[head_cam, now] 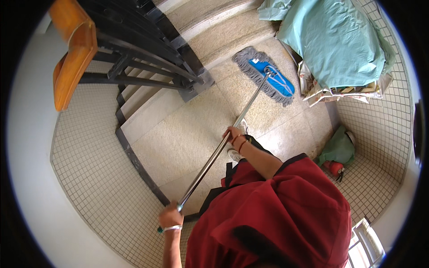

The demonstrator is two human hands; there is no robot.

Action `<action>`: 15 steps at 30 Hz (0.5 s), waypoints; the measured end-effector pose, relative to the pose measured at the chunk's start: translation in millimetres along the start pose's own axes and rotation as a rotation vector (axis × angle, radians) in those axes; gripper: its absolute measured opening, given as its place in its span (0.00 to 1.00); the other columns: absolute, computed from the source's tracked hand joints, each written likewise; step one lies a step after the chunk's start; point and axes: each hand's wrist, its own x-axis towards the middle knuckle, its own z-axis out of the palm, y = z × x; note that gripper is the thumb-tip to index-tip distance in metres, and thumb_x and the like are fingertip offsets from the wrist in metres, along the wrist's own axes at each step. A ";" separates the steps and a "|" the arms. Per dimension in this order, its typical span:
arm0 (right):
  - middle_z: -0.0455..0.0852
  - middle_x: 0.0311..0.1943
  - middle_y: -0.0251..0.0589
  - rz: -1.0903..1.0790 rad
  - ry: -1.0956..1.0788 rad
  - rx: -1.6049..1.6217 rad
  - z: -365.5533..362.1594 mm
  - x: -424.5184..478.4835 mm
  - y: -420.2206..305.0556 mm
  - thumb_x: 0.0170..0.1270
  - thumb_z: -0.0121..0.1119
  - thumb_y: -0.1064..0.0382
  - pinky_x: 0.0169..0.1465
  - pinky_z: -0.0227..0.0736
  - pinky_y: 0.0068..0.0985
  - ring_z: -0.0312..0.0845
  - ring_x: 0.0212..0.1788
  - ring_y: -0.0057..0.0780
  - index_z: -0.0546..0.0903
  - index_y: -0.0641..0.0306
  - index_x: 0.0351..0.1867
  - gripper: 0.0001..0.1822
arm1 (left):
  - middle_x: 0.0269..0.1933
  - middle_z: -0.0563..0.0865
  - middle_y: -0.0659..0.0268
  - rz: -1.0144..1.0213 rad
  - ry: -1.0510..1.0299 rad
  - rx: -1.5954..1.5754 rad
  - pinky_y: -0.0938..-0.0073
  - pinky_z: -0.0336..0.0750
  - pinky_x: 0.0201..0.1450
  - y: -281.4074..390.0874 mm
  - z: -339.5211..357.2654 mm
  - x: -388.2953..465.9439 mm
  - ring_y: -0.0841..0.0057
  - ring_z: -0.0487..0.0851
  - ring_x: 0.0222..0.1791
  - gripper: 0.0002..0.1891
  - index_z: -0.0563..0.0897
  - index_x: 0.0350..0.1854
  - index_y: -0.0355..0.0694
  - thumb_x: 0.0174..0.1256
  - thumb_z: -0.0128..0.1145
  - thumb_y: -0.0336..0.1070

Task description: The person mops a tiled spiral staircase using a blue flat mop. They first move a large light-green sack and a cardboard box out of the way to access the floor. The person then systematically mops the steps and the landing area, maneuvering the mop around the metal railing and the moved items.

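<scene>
A long flat dust mop slants across the landing. Its grey fringed head (248,55) with a blue top (285,85) lies on the speckled stone floor (187,134), below the upward steps. A shiny metal handle (207,164) rises from a wire swivel frame towards me. My left hand (171,216), a silver bangle at its wrist, is closed round the top end, where a teal grip shows. Farther down the handle, my right hand (232,134), with thin bands on the wrist, wraps the shaft. My light shoes (235,155) stand just beneath it.
Steps (228,30) climb at the top. Others descend beside a black metal railing (134,80) with a wooden handrail (75,60). A green sheet (335,43) covers stacked items at right. A red fire extinguisher (334,167) sits under green cloth by the tiled wall (375,117).
</scene>
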 end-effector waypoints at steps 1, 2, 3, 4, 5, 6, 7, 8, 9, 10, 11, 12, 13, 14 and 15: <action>0.75 0.12 0.47 -0.031 -0.017 -0.138 -5.8 10.3 -31.2 0.46 0.46 0.66 0.17 0.67 0.29 0.69 0.13 0.37 0.72 0.68 0.10 0.12 | 0.18 0.78 0.64 0.029 0.005 -0.043 0.69 0.72 0.20 9.4 -6.3 27.3 0.67 0.78 0.17 0.08 0.72 0.22 0.44 0.40 0.59 0.36; 0.75 0.12 0.47 -0.101 0.022 -0.073 -11.6 21.8 -56.1 0.46 0.46 0.66 0.16 0.67 0.28 0.69 0.13 0.36 0.72 0.67 0.09 0.12 | 0.19 0.78 0.62 0.037 -0.026 -0.038 0.69 0.72 0.21 21.0 -15.5 55.3 0.66 0.78 0.18 0.08 0.72 0.24 0.44 0.43 0.57 0.36; 0.75 0.12 0.46 -0.170 0.061 -0.009 -15.1 33.1 -78.8 0.45 0.47 0.66 0.16 0.66 0.28 0.69 0.12 0.35 0.73 0.67 0.09 0.12 | 0.20 0.78 0.61 0.043 -0.057 -0.033 0.68 0.73 0.21 33.4 -25.6 81.8 0.66 0.79 0.19 0.07 0.72 0.26 0.43 0.45 0.55 0.35; 0.74 0.11 0.46 -0.213 0.093 0.031 -14.0 25.8 -103.8 0.46 0.47 0.66 0.17 0.67 0.27 0.69 0.13 0.36 0.72 0.67 0.10 0.12 | 0.21 0.78 0.60 0.081 -0.073 -0.067 0.68 0.73 0.22 44.8 -35.7 103.2 0.64 0.79 0.20 0.07 0.72 0.27 0.42 0.47 0.54 0.35; 0.74 0.11 0.46 -0.253 0.123 0.071 -11.1 16.3 -126.7 0.48 0.47 0.66 0.17 0.67 0.27 0.70 0.13 0.36 0.72 0.67 0.11 0.12 | 0.22 0.78 0.59 0.115 -0.090 -0.098 0.67 0.73 0.23 54.9 -45.2 119.1 0.63 0.79 0.22 0.06 0.71 0.28 0.41 0.49 0.52 0.35; 0.74 0.12 0.45 -0.282 0.165 0.228 -13.6 25.2 -142.4 0.51 0.47 0.66 0.17 0.68 0.28 0.70 0.14 0.36 0.71 0.68 0.14 0.11 | 0.22 0.78 0.59 0.127 -0.105 -0.088 0.67 0.73 0.24 64.5 -51.1 135.4 0.63 0.79 0.22 0.07 0.71 0.29 0.40 0.50 0.52 0.35; 0.73 0.12 0.45 -0.305 0.205 0.390 -15.3 32.0 -153.9 0.53 0.46 0.66 0.18 0.68 0.29 0.70 0.14 0.36 0.70 0.70 0.17 0.10 | 0.23 0.78 0.58 0.137 -0.120 -0.068 0.67 0.74 0.25 72.8 -59.1 148.9 0.62 0.79 0.23 0.08 0.70 0.29 0.39 0.50 0.52 0.36; 0.73 0.13 0.45 -0.311 0.206 0.398 -17.8 33.7 -162.1 0.55 0.46 0.66 0.18 0.69 0.30 0.69 0.14 0.36 0.69 0.71 0.21 0.10 | 0.23 0.78 0.58 0.149 -0.136 -0.050 0.67 0.74 0.26 78.2 -62.4 155.3 0.62 0.79 0.24 0.08 0.70 0.30 0.38 0.51 0.51 0.36; 0.72 0.14 0.44 -0.320 0.206 0.403 -18.4 31.0 -168.0 0.56 0.45 0.66 0.18 0.69 0.32 0.69 0.14 0.36 0.67 0.72 0.24 0.09 | 0.24 0.78 0.57 0.159 -0.172 -0.067 0.66 0.74 0.27 81.0 -66.0 155.5 0.62 0.80 0.24 0.09 0.69 0.31 0.38 0.52 0.51 0.36; 0.71 0.15 0.44 -0.331 0.192 0.367 -17.4 26.1 -167.8 0.55 0.46 0.67 0.16 0.67 0.32 0.68 0.14 0.34 0.66 0.72 0.26 0.08 | 0.24 0.78 0.57 0.169 -0.208 -0.084 0.65 0.74 0.28 82.6 -70.9 153.5 0.61 0.80 0.25 0.09 0.68 0.32 0.38 0.53 0.50 0.37; 0.71 0.15 0.44 -0.330 0.263 0.322 -17.7 19.0 -165.2 0.55 0.46 0.67 0.16 0.67 0.32 0.68 0.14 0.34 0.66 0.72 0.26 0.08 | 0.25 0.78 0.56 0.188 -0.244 -0.104 0.64 0.74 0.28 84.2 -71.4 151.9 0.61 0.80 0.25 0.10 0.68 0.33 0.37 0.53 0.50 0.37; 0.71 0.15 0.44 -0.327 0.328 0.276 -15.2 11.8 -163.9 0.54 0.47 0.66 0.16 0.66 0.31 0.68 0.14 0.33 0.66 0.71 0.26 0.08 | 0.26 0.78 0.55 0.218 -0.305 -0.140 0.62 0.74 0.29 84.9 -67.1 145.2 0.60 0.80 0.26 0.13 0.66 0.35 0.37 0.54 0.50 0.39; 0.71 0.15 0.44 -0.322 0.392 0.229 -14.3 8.0 -159.8 0.54 0.47 0.65 0.15 0.66 0.31 0.68 0.14 0.32 0.66 0.71 0.26 0.09 | 0.27 0.79 0.54 0.235 -0.376 -0.143 0.60 0.73 0.29 85.2 -64.1 135.7 0.58 0.80 0.26 0.13 0.65 0.34 0.37 0.54 0.50 0.40; 0.70 0.14 0.42 -0.311 0.480 0.078 -20.0 10.4 -153.7 0.52 0.47 0.65 0.14 0.64 0.28 0.67 0.13 0.30 0.67 0.69 0.24 0.08 | 0.28 0.79 0.53 0.252 -0.441 -0.154 0.59 0.73 0.29 84.2 -59.3 129.1 0.57 0.79 0.27 0.14 0.65 0.34 0.37 0.54 0.49 0.42; 0.70 0.13 0.41 -0.356 0.486 0.038 -23.1 11.7 -144.4 0.52 0.47 0.64 0.14 0.63 0.27 0.67 0.12 0.30 0.68 0.68 0.23 0.08 | 0.29 0.79 0.51 0.269 -0.507 -0.163 0.59 0.73 0.30 79.7 -53.9 123.6 0.56 0.79 0.27 0.14 0.65 0.34 0.37 0.55 0.47 0.43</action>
